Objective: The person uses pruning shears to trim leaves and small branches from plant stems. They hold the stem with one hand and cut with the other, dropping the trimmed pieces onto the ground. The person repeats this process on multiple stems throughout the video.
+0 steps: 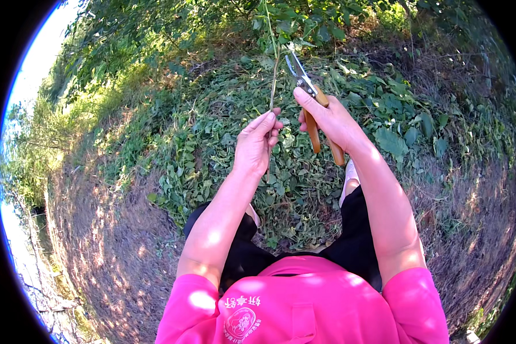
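Note:
My left hand pinches a thin woody stem between thumb and fingers. The stem rises from my hand to a greener upper part with leaves, and its lower end hangs below my palm. To its right, my right hand holds a pair of pruning shears with orange-brown handles. Their metal blades stand apart and point up, beside the stem, with a small gap visible between shears and stem. Part of the handles is hidden by my fingers.
A heap of cut leafy vines covers the ground before me, between my feet and beyond. Leafy bushes stand at the far side. Dry, brownish ground lies at the left, with more at the right. Broad leaves lie right of the shears.

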A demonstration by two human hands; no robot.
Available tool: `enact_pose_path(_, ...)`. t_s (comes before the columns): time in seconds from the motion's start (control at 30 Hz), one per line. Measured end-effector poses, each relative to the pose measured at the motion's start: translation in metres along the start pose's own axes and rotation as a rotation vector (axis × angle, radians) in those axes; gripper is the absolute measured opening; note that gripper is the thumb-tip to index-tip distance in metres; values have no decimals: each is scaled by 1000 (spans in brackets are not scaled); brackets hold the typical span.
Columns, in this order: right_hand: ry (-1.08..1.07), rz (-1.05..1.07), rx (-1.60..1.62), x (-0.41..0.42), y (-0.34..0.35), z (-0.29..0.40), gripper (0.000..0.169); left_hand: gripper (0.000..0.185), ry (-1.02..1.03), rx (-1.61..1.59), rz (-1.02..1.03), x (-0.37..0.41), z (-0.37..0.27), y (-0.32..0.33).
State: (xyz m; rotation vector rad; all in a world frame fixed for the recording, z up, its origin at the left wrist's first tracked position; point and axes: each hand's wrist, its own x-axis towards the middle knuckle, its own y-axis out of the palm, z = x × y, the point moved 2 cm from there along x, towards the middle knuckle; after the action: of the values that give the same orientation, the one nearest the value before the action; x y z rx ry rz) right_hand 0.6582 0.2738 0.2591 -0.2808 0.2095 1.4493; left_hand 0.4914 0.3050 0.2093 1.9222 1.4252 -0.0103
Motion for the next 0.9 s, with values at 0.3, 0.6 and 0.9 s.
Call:
enact_pose_path(0.3, -48, -148, 13, 3, 7, 5, 49, 31, -31, 4, 31, -4, 5, 2)
enact_pose_path(0.6, 70, -23, 10, 4, 0, -3, 53, 25, -62, 57, 42, -1, 3, -6)
enact_pose_path(0.9, 57, 34, 7, 2, -12, 1, 53, 25, -74, 201, 127, -4, 9, -12)
